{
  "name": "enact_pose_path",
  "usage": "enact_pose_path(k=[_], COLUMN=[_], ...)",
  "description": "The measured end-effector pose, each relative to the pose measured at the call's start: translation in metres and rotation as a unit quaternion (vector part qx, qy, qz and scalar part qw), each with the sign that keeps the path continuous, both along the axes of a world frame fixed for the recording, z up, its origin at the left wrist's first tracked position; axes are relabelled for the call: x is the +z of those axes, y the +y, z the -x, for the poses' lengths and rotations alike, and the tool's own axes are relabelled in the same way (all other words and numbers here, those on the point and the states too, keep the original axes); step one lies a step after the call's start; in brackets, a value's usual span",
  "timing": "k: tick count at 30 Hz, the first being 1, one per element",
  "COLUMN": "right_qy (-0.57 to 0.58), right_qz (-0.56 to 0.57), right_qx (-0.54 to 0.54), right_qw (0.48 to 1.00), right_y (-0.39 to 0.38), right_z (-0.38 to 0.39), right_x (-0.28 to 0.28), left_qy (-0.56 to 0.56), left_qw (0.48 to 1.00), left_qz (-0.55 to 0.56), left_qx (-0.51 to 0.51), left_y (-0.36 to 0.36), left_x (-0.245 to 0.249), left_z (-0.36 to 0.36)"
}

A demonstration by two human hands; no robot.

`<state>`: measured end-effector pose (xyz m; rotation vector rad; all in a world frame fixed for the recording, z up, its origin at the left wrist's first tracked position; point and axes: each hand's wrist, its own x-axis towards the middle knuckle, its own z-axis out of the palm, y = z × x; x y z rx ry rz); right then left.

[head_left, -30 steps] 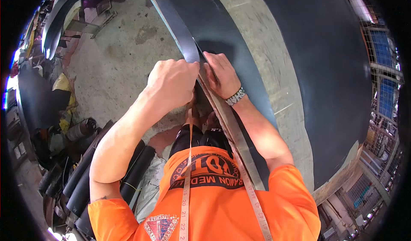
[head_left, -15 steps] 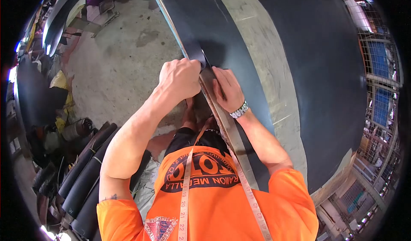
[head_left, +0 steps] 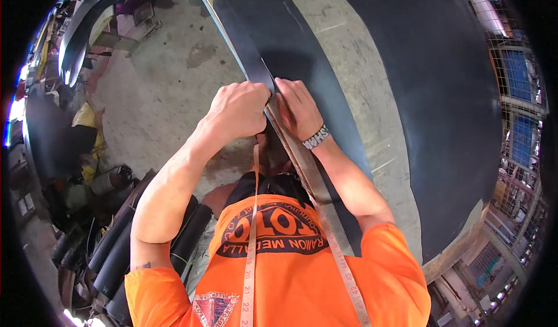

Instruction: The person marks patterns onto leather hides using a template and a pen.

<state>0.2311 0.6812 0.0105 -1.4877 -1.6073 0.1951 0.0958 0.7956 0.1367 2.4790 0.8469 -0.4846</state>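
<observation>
Now clamping the dark strip [head_left: 254, 67] in the left hand [head_left: 241, 107], with the right hand [head_left: 301, 107] close by, grip unclear, likely steadying the sheet [head_left: 332, 97].

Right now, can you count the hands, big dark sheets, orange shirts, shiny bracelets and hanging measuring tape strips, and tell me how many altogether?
Hands: 2 (left hand, right hand)
Big dark sheets: 2 (near sheet, far sheet)
Orange shirt: 1
Shiny bracelet: 1
Tape strips: 2 (left strip, right strip)
Total: 8
</observation>
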Motion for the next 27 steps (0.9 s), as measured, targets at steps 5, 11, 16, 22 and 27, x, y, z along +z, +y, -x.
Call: enact_pose_path(k=[5,11,16,22,27], right_qy=[0.003,-0.006,0.024,0.050,0.060], right_qz=[0.002,-0.006,-0.015,0.014,0.039], right_qx=[0.022,0.013,0.019,-0.025,-0.023], right_qw=[1.000,1.000,0.999,0.998,0.997], right_y=[0.018,0.066,0.072,0.051,0.024], right_z=[-0.004,-0.010,-0.014,-0.001,0.000], right_x=[-0.007,-0.001,0.000,0.002,0.006], left_qy=[0.011,0.002,-0.011,0.019,0.040], left_qw=[1.000,0.998,0.999,0.999,0.999], left_qz=[0.009,0.042,0.025,-0.030,0.026], left_qx=[-0.010,-0.040,0.019,0.027,-0.003], left_y=[0.007,0.007,0.029,0.017,0.012], left_x=[0.009,0.040,0.064,0.017,0.024], left_z=[0.004,0.006,0.018,0.010,0.010])
